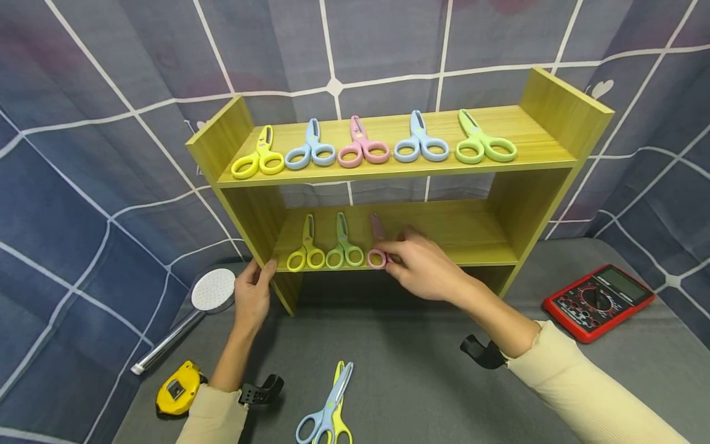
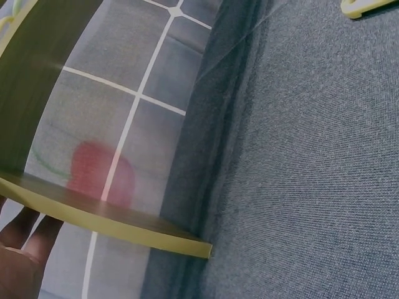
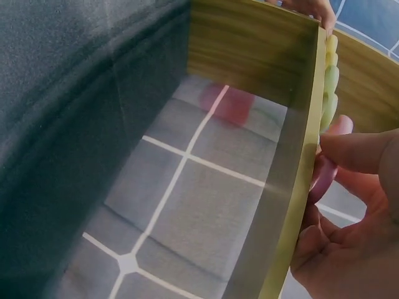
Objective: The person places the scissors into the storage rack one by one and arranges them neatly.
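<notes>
On the lower board of a wooden shelf (image 1: 488,246), my right hand (image 1: 424,265) pinches the handle of a pink pair of scissors (image 1: 377,258), blades toward the back. The right wrist view shows thumb and fingers at the pink handle (image 3: 323,180) by the board's front edge. To its left lie green scissors (image 1: 342,243) and yellow scissors (image 1: 307,246). My left hand (image 1: 252,299) grips the shelf's left side panel near the lower board; its fingers (image 2: 43,240) show beyond the panel in the left wrist view.
Several scissors stand in a row on the top board, among them a pink pair (image 1: 362,145). Light-blue scissors (image 1: 330,407) cross over yellow ones (image 1: 339,425) on the grey cloth in front. A shower head (image 1: 213,290) and tape measure (image 1: 179,388) lie left, a red multimeter (image 1: 599,302) right.
</notes>
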Tool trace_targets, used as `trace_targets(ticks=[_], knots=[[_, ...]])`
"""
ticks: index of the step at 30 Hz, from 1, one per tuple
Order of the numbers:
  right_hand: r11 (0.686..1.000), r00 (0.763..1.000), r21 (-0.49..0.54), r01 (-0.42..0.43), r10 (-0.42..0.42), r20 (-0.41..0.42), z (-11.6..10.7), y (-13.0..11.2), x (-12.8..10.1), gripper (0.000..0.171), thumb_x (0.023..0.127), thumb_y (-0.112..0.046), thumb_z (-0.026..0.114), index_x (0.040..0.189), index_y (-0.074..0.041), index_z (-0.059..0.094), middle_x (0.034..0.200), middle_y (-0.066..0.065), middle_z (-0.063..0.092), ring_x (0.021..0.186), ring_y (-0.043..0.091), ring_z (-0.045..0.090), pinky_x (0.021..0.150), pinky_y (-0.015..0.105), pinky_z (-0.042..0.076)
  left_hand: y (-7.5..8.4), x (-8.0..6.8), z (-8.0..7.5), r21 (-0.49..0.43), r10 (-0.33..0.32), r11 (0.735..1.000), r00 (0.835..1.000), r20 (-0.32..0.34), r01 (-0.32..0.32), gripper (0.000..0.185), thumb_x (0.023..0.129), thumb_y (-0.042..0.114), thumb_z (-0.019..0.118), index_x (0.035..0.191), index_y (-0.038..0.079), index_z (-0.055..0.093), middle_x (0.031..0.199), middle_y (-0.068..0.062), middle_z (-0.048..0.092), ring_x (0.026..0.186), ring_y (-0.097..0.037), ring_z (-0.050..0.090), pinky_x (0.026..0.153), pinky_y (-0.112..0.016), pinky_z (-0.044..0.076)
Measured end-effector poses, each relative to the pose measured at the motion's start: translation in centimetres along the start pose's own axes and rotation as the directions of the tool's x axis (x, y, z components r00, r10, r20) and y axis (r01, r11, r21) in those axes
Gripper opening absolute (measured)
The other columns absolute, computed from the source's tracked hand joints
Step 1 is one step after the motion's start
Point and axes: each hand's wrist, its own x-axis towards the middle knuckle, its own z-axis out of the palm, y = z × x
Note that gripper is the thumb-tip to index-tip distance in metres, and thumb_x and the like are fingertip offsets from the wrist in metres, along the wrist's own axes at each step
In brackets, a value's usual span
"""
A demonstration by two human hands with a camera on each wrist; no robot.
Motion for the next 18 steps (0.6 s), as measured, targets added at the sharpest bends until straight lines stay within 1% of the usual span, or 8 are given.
trace_targets(ticks=[3, 5, 8, 11, 13, 15, 16, 18], knots=[[1.000, 1.000, -0.020, -0.005, 0.006, 0.004, 0.3, -0.2, 0.2, 0.026, 0.094, -0.012, 0.065, 0.118, -0.017, 0.072, 0.087, -0.003, 0.061, 0.079, 0.020, 0.044, 0.066, 0.034, 0.036, 0.0, 0.0, -0.1, 0.004, -0.001, 1.000, 1.000, 0.001, 0.001, 0.030, 0.098, 0.002, 0.057, 0.125, -0.012, 0.060, 0.102, 0.010, 0.068, 0.094, -0.006, 0.061, 0.082, -0.019, 0.046], [1.000, 1.000, -0.019, -0.018, 0.018, -0.016, 0.5, -0.5, 0.1, 0.025, 0.094, -0.013, 0.065, 0.118, -0.017, 0.072, 0.086, -0.002, 0.058, 0.080, 0.020, 0.044, 0.067, 0.035, 0.036, 0.0, 0.0, -0.1, 0.000, -0.002, 1.000, 1.000, 0.001, 0.002, 0.031, 0.099, 0.002, 0.057, 0.126, -0.012, 0.060, 0.103, 0.009, 0.068, 0.095, -0.006, 0.061, 0.083, -0.019, 0.046], [0.999, 0.993, 0.006, -0.052, 0.053, -0.103, 1.3, -1.2, -0.6, 0.028, 0.092, -0.011, 0.066, 0.119, -0.016, 0.070, 0.089, 0.002, 0.053, 0.083, 0.020, 0.044, 0.068, 0.035, 0.037, -0.1, 0.0, -0.1, -0.005, -0.002, 1.000, 1.000, 0.004, 0.002, 0.032, 0.099, 0.002, 0.057, 0.127, -0.011, 0.060, 0.104, 0.010, 0.068, 0.096, -0.007, 0.061, 0.083, -0.019, 0.046], [0.997, 0.972, 0.048, -0.067, 0.076, -0.221, 2.7, -2.6, -1.8, 0.032, 0.089, -0.010, 0.068, 0.121, -0.012, 0.069, 0.095, 0.005, 0.051, 0.082, 0.019, 0.046, 0.068, 0.035, 0.039, -0.1, 0.0, -0.1, -0.016, 0.001, 1.000, 1.000, 0.007, -0.001, 0.032, 0.099, 0.002, 0.057, 0.128, -0.011, 0.059, 0.104, 0.010, 0.068, 0.096, -0.007, 0.062, 0.083, -0.019, 0.046], [0.995, 0.960, 0.078, -0.055, 0.074, -0.270, 4.0, -3.8, -2.9, 0.035, 0.087, -0.010, 0.070, 0.122, -0.011, 0.068, 0.096, 0.004, 0.049, 0.078, 0.016, 0.045, 0.066, 0.033, 0.040, -0.1, 0.0, 0.0, -0.024, 0.005, 1.000, 1.000, 0.011, -0.004, 0.032, 0.099, 0.002, 0.057, 0.128, -0.012, 0.059, 0.105, 0.009, 0.068, 0.097, -0.007, 0.062, 0.084, -0.019, 0.046], [0.993, 0.961, 0.112, -0.028, 0.057, -0.269, 5.7, -5.1, -3.9, 0.036, 0.087, -0.011, 0.071, 0.122, -0.010, 0.068, 0.093, 0.001, 0.047, 0.075, 0.012, 0.043, 0.065, 0.030, 0.040, 0.0, 0.0, 0.0, -0.019, 0.011, 1.000, 1.000, 0.015, -0.010, 0.033, 0.099, 0.002, 0.057, 0.128, -0.012, 0.058, 0.106, 0.007, 0.068, 0.098, -0.007, 0.062, 0.084, -0.019, 0.046], [0.992, 0.968, 0.129, -0.009, 0.041, -0.248, 6.6, -5.7, -4.4, 0.035, 0.087, -0.013, 0.071, 0.122, -0.010, 0.068, 0.091, -0.001, 0.046, 0.074, 0.010, 0.042, 0.064, 0.028, 0.040, 0.0, 0.0, 0.0, -0.018, 0.011, 1.000, 1.000, 0.015, -0.011, 0.032, 0.099, 0.003, 0.057, 0.128, -0.012, 0.059, 0.107, 0.007, 0.068, 0.098, -0.008, 0.062, 0.085, -0.020, 0.046], [0.986, 0.986, 0.165, 0.027, 0.001, -0.166, 8.4, -7.0, -5.5, 0.035, 0.089, -0.016, 0.070, 0.123, -0.011, 0.067, 0.090, -0.006, 0.045, 0.074, 0.006, 0.042, 0.064, 0.024, 0.040, 0.0, 0.0, 0.0, -0.018, 0.010, 1.000, 1.000, 0.011, -0.010, 0.032, 0.099, 0.003, 0.057, 0.127, -0.012, 0.059, 0.107, 0.006, 0.068, 0.099, -0.008, 0.062, 0.085, -0.020, 0.046]])
